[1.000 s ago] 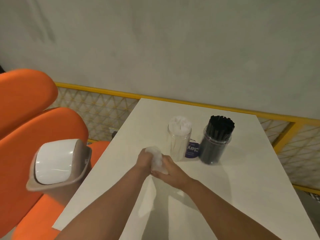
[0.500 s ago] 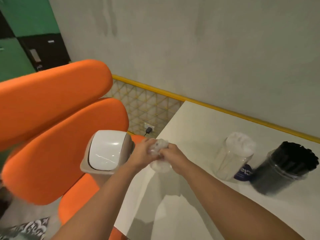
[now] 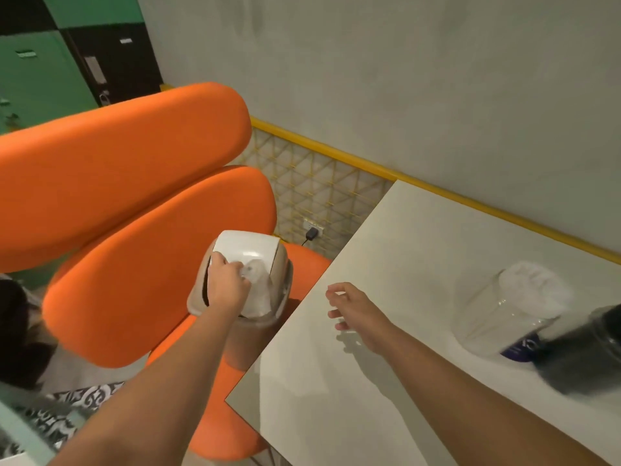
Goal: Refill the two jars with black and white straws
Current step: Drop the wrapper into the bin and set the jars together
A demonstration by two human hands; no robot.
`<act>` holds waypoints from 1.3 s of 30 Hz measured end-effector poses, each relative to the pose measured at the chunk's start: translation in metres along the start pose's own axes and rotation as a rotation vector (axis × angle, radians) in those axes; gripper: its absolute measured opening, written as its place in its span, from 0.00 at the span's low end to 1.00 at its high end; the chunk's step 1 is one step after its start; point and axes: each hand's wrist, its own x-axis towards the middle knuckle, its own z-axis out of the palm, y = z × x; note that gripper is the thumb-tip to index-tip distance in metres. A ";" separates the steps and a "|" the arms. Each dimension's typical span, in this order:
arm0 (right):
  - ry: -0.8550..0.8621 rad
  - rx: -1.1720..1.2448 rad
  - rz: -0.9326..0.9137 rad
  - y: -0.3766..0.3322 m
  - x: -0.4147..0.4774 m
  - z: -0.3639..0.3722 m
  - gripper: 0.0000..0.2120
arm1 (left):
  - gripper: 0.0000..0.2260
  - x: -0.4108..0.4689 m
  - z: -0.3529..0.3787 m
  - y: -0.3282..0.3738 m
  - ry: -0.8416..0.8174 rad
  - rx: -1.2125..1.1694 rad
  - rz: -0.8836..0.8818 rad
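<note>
Two clear jars stand at the right of the white table [image 3: 386,381]. The jar of white straws [image 3: 510,307] is on the left, the jar of black straws [image 3: 588,351] at the frame's right edge; both are blurred. My left hand [image 3: 226,284] grips a crumpled clear plastic wrapper [image 3: 257,274] and pushes it against the white swing lid of a small beige bin [image 3: 248,280], which is tilted inward. My right hand [image 3: 353,306] hovers over the table's left edge, fingers loosely spread, holding nothing.
The bin stands on an orange seat [image 3: 235,415] beside the table. Orange padded chair backs [image 3: 134,196] fill the left. A yellow lattice rail [image 3: 319,196] with a wall socket and plug runs along the grey wall. Patterned fabric lies at the lower left.
My left hand carried the wrapper from above the table's edge to the bin and pressed it into the lid. My right hand let go of the wrapper and stayed over the table. The view swung left.
</note>
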 end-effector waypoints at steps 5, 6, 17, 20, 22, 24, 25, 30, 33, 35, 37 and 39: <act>-0.049 -0.016 0.044 0.015 -0.005 -0.004 0.09 | 0.11 0.003 0.021 -0.008 -0.181 0.048 -0.114; -0.059 -0.022 0.056 0.018 -0.007 -0.005 0.09 | 0.11 0.005 0.026 -0.010 -0.194 0.051 -0.139; -0.022 -0.056 -0.003 0.012 -0.017 -0.027 0.05 | 0.15 0.018 0.007 0.019 -0.505 0.279 -0.108; 0.050 -0.162 -0.111 0.000 -0.020 -0.042 0.04 | 0.14 0.019 -0.006 0.041 -0.484 0.239 -0.130; 0.140 -0.261 -0.214 -0.008 -0.023 -0.055 0.03 | 0.15 0.014 -0.015 0.065 -0.500 0.257 -0.071; 0.245 -0.311 -0.312 -0.015 -0.031 -0.071 0.05 | 0.10 0.005 -0.017 0.095 -0.454 0.252 0.079; 0.306 -0.334 -0.359 -0.018 -0.035 -0.080 0.06 | 0.08 0.000 -0.015 0.111 -0.434 0.234 0.158; 0.678 -0.526 -0.479 -0.018 -0.058 -0.138 0.19 | 0.18 -0.049 0.002 0.198 -0.535 0.045 0.393; 0.842 -0.513 -0.412 -0.003 -0.071 -0.175 0.34 | 0.27 -0.080 0.020 0.240 -0.586 -0.045 0.512; 0.872 -0.430 -0.317 0.015 -0.078 -0.195 0.45 | 0.33 -0.097 0.035 0.265 -0.645 -0.065 0.576; 0.862 -0.313 -0.234 0.034 -0.082 -0.208 0.54 | 0.40 -0.111 0.047 0.285 -0.717 -0.083 0.644; 0.803 -0.173 -0.152 0.049 -0.084 -0.222 0.60 | 0.46 -0.121 0.061 0.303 -0.794 -0.085 0.664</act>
